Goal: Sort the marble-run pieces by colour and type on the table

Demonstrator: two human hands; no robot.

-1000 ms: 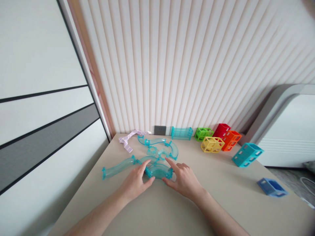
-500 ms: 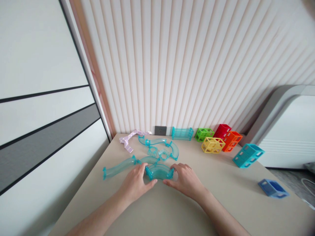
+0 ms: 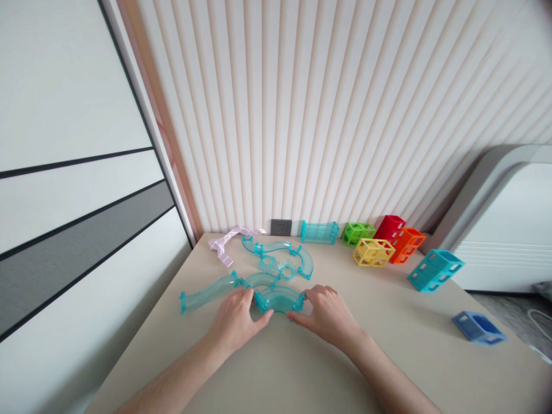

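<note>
Pale ribbed wall (image 3: 267, 115) behind beige counter (image 3: 276, 368). Curved teal track stack (image 3: 280, 301) on counter between 2 hands. Left hand (image 3: 236, 316) and right hand (image 3: 325, 310) half-open, thumbs and fingers curved around its 2 ends; cannot tell whether gripped. Wavy teal track (image 3: 209, 293) beyond left hand; blue frame block (image 3: 470, 330) well apart, right.

Cream wall of vertical rounded ribs (image 3: 284, 103) beyond the grip, in soft light.
Low on the wall, straight beyond the grip, sits a dark grey rectangular socket (image 3: 281, 227). Left of the grip rises a white panelled cabinet (image 3: 73, 86) with black strips (image 3: 77, 161) and one grey band (image 3: 95, 238); beneath the grip spreads a smooth beige tabletop (image 3: 276, 368). Well right of the grip, a rounded white panel (image 3: 509, 230) with a grey rim (image 3: 478, 187) stands by mottled grey floor (image 3: 513, 310).
</note>
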